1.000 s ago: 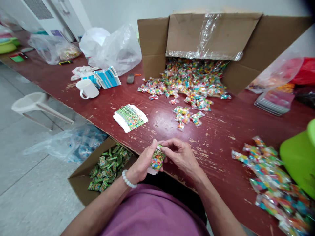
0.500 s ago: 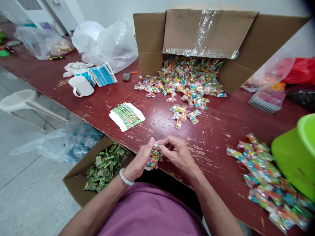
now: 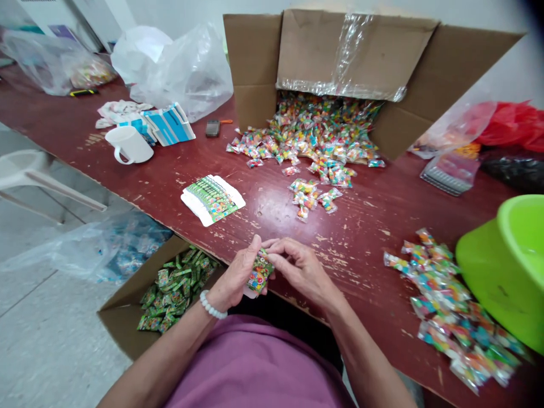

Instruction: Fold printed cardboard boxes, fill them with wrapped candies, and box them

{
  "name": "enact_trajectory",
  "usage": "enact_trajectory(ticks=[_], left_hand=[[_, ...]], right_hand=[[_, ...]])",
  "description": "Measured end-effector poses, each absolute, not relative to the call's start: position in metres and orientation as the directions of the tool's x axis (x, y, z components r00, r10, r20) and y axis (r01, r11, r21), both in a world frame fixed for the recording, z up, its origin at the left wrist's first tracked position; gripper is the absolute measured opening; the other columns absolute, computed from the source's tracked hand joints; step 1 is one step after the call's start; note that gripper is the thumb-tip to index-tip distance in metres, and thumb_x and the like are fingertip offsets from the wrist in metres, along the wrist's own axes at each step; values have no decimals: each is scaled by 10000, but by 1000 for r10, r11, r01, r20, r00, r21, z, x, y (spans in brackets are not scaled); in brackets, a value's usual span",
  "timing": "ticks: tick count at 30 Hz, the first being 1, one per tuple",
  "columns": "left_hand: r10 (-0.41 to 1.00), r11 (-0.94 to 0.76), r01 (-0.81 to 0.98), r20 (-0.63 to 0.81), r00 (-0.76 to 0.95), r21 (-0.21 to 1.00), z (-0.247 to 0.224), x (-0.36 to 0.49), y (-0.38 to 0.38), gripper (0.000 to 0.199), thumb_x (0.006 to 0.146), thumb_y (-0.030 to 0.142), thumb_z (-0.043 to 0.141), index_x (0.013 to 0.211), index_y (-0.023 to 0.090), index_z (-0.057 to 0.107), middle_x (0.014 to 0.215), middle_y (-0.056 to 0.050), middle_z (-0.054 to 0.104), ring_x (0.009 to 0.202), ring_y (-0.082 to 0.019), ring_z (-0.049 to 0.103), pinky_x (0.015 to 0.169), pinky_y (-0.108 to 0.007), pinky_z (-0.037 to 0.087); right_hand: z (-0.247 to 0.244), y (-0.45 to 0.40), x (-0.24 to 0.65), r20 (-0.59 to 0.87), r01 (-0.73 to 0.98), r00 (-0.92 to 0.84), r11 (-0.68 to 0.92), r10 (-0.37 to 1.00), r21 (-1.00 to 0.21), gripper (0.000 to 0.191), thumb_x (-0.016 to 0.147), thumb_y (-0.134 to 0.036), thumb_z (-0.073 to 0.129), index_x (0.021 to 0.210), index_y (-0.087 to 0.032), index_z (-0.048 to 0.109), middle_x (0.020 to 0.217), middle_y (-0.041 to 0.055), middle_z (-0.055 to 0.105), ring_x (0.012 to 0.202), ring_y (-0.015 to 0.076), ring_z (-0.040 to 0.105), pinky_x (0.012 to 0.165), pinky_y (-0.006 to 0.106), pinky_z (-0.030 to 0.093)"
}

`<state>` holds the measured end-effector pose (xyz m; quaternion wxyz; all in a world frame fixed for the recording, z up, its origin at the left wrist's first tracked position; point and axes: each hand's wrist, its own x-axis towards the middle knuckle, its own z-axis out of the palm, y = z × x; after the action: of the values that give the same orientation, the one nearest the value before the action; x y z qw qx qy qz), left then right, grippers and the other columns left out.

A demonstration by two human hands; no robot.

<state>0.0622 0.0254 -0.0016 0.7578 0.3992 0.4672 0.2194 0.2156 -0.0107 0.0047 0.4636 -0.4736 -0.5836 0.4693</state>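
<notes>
A small green printed candy box [image 3: 259, 271] is held over the table's front edge. My left hand [image 3: 238, 273] is wrapped round it from the left, a white flap showing at its lower end. My right hand [image 3: 297, 265] has its thumb and forefinger pinched at the box's upper end; the fingertips partly cover that end. Beyond the hands, a fanned stack of flat green-and-white cartons [image 3: 213, 199] lies on the table. To the right of the stack sits a small group of wrapped candies [image 3: 306, 195]. Below my left forearm, an open carton holds many filled green boxes [image 3: 176, 292].
A large cardboard box [image 3: 357, 54] spills wrapped candies [image 3: 327, 136] onto the red table [image 3: 361, 226]. More candies [image 3: 450, 306] lie beside a lime-green basin [image 3: 501, 272] at right. A white mug [image 3: 130, 144] and plastic bags [image 3: 187, 73] stand at back left. A white stool [image 3: 38, 170] is beyond the edge.
The white piece at the top of the green box no longer shows; my right fingers now press over that end. The whole view has shifted slightly, with things sitting further left.
</notes>
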Motion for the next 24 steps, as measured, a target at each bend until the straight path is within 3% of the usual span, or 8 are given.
enact_trajectory(ticks=[2,5,7,11,15,20,22,24], left_hand=[[697,615,13,-551,460,789,-3,64,24,703,873,729,451,1255,169,639,666,-30,657,416,-125,566,375,-214,449],[693,650,-84,-544,473,756,-3,64,23,519,881,578,590,1266,229,590,781,-18,681,489,-121,605,445,-218,491],[700,652,-152,-513,497,743,0,62,25,474,847,411,705,1267,243,563,916,-36,705,653,-142,672,590,-243,553],[730,597,-164,-447,516,785,4,53,34,430,806,299,767,1184,183,599,1114,-107,695,835,-165,668,713,-273,564],[812,501,-110,-422,404,858,3,42,45,426,672,220,863,1015,159,618,906,-35,693,732,-138,642,654,-241,545],[821,512,-118,-445,357,851,4,29,55,498,609,184,889,1018,179,604,813,16,668,694,-147,664,633,-278,590],[817,533,-166,-453,357,830,4,27,58,430,647,223,873,987,157,617,861,-21,698,726,-168,692,649,-308,613],[836,521,-202,-447,319,829,4,28,59,380,669,243,862,935,147,608,865,-42,716,695,-171,701,612,-305,616]], right_hand=[[-1,-11,213,165,240,-88,182,982,-954,117,931,-263,587,900,-231,696,1117,60,716,957,189,664,875,328,511],[-13,0,220,152,334,-76,168,986,-927,135,928,-287,589,877,-221,695,908,37,714,832,179,651,785,296,499],[-21,15,235,145,377,-31,146,989,-915,190,942,-348,578,883,-217,703,855,29,695,784,178,638,741,289,497],[-40,48,273,312,714,203,78,928,-696,293,890,-354,642,1130,-191,679,1108,123,665,1031,278,590,906,405,476],[-61,65,291,319,837,227,-17,920,-547,238,891,-245,611,1101,-165,688,1172,180,654,1127,333,541,979,467,432],[-53,54,288,312,751,307,-28,899,-659,246,969,-271,467,1006,-169,688,964,127,708,911,254,625,853,393,492],[-39,41,281,202,530,380,-34,903,-847,273,967,-354,489,1011,-169,685,869,79,708,760,203,621,723,329,503],[-23,26,270,27,175,373,-42,927,-984,290,911,-429,588,986,-170,694,794,40,699,662,163,592,636,282,480]])
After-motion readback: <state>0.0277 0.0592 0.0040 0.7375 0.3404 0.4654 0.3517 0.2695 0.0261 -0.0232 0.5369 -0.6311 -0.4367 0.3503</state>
